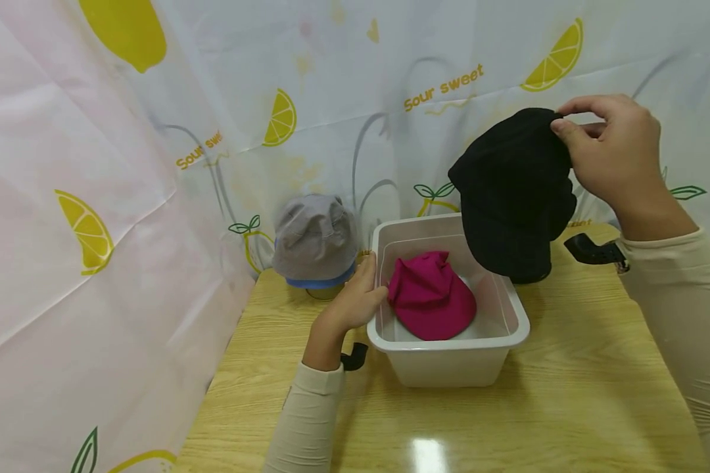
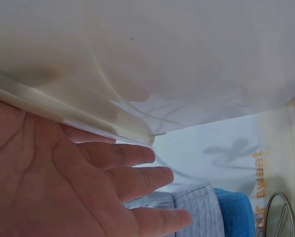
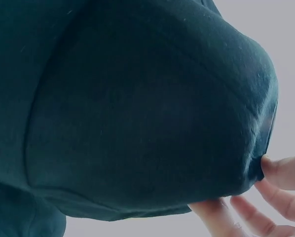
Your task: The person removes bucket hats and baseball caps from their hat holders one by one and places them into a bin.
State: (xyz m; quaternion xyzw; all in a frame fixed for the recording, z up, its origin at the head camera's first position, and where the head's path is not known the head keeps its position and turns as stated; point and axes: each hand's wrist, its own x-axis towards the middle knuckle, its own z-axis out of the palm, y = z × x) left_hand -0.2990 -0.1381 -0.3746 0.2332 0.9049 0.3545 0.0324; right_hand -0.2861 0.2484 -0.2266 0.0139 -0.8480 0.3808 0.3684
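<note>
A black cap (image 1: 511, 190) hangs in the air over the right rim of the white plastic tub (image 1: 449, 364). My right hand (image 1: 618, 151) pinches its crown between thumb and fingers; the dark cloth of the cap (image 3: 137, 113) fills most of the right wrist view. Inside the tub lies a magenta cap (image 1: 432, 299), brim toward me. My left hand (image 1: 355, 295) rests against the tub's left rim, and in the left wrist view its fingers (image 2: 137, 182) extend straight below that rim. Just beyond it, a grey bucket hat (image 1: 315, 240) sits over a blue one (image 1: 319, 282).
The hats at the left sit on a wire stand (image 2: 280, 212), only partly visible. Underneath everything is a wood-grain table (image 1: 260, 401). A lemon-printed curtain (image 1: 331, 79) hangs close behind the tub and along the left side.
</note>
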